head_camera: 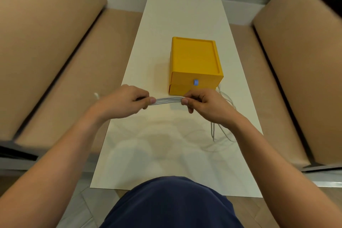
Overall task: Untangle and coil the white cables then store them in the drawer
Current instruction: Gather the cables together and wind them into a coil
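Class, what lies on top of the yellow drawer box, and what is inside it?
The yellow drawer box has a bare recessed top; nothing lies there. Both drawers look shut, so any contents are hidden. Loose white cable lies beside it.

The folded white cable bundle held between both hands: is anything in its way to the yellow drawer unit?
No object lies between the bundle and the drawer unit just behind it. The barrier is the unit itself: both drawers look shut, the upper one with a blue pull, so one must be opened first.
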Demonstrator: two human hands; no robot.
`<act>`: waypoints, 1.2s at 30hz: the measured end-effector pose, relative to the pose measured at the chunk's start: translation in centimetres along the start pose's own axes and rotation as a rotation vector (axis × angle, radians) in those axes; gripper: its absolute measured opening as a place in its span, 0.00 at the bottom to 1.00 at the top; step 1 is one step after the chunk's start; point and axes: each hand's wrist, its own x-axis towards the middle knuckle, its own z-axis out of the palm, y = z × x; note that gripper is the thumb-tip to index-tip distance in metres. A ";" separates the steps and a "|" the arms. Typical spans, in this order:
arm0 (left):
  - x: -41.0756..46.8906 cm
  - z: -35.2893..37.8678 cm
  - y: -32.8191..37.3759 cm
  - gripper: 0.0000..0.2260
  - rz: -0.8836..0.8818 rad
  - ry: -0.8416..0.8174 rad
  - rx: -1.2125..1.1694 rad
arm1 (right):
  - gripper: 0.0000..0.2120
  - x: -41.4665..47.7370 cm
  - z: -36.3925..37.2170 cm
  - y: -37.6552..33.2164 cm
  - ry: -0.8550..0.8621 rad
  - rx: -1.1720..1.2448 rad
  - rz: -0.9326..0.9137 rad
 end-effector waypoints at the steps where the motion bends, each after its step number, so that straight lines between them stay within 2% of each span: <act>1: 0.2 0.8 -0.2 0.19 0.004 -0.028 -0.045 | 0.11 -0.2 -0.2 0.2 -0.004 0.006 0.007; 6: 1.1 2.9 0.1 0.21 -0.038 -0.224 -0.211 | 0.11 -1.3 -1.5 0.6 -0.063 -0.002 0.019; 10: 1.8 3.4 2.7 0.20 0.055 -0.210 -0.024 | 0.11 -1.8 -2.2 0.7 -0.099 -0.005 0.015; 12: 2.1 3.3 4.4 0.18 0.139 -0.235 -0.114 | 0.12 -2.1 -2.2 0.8 -0.116 -0.017 0.010; 15: 2.5 3.5 5.8 0.13 0.150 -0.330 -0.279 | 0.10 -2.4 -2.2 0.8 -0.143 -0.003 0.006; 20: 2.2 3.4 6.1 0.12 0.160 -0.233 -0.322 | 0.11 -2.5 -2.1 0.6 -0.138 0.062 0.072; 22: 2.0 2.9 5.9 0.11 0.157 -0.220 -0.353 | 0.13 -2.6 -2.4 0.9 -0.200 0.137 0.114; 26: 1.5 2.0 5.7 0.11 0.152 -0.269 -0.374 | 0.08 -3.1 -2.7 1.8 -0.325 0.355 0.112; 32: 1.5 1.9 5.9 0.12 0.116 -0.287 -0.324 | 0.05 -2.8 -2.4 1.0 -0.216 0.225 0.135; 36: 1.6 1.6 6.1 0.11 0.114 -0.223 -0.289 | 0.09 -3.0 -1.9 0.5 -0.006 0.203 0.129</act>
